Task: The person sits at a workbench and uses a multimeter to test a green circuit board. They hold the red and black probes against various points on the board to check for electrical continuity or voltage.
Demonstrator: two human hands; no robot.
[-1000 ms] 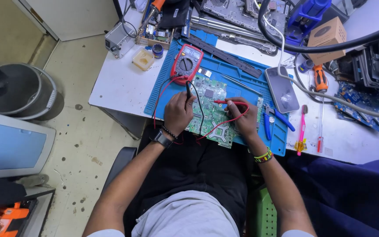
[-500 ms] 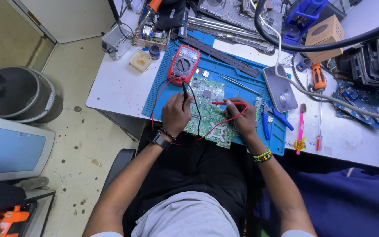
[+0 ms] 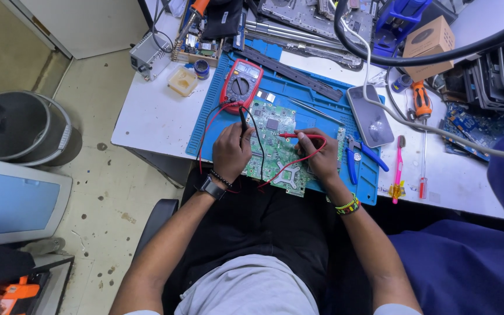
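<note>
A green circuit board [image 3: 275,146] lies flat on a blue work mat [image 3: 322,93] at the near edge of a white table [image 3: 153,116], close in front of the seated person so that both forearms can reach it without stretching. The left hand [image 3: 231,153] is closed around a black probe [image 3: 243,119], held like a pen with its tip pointing away toward the far left part of the board; the wrist, which wears a dark watch, appears to rest at the near edge of the board, probably to steady the tip. The right hand [image 3: 321,158] pinches a red probe [image 3: 293,135] between thumb and fingers, the shaft lying almost level and pointing left toward the middle of the board, with the heel of the hand down on the board's right end. Red and black leads loop back from both probes to a red multimeter [image 3: 240,87], which sits on the mat just beyond the board with its dial and screen facing the person, so it can seemingly be read without moving either hand. To the right on the mat lie blue-handled pliers [image 3: 357,160] and a grey phone [image 3: 370,116]; farther right on the table are a pink toothbrush [image 3: 399,166] and an orange-handled screwdriver [image 3: 421,99], all near but untouched.
</note>
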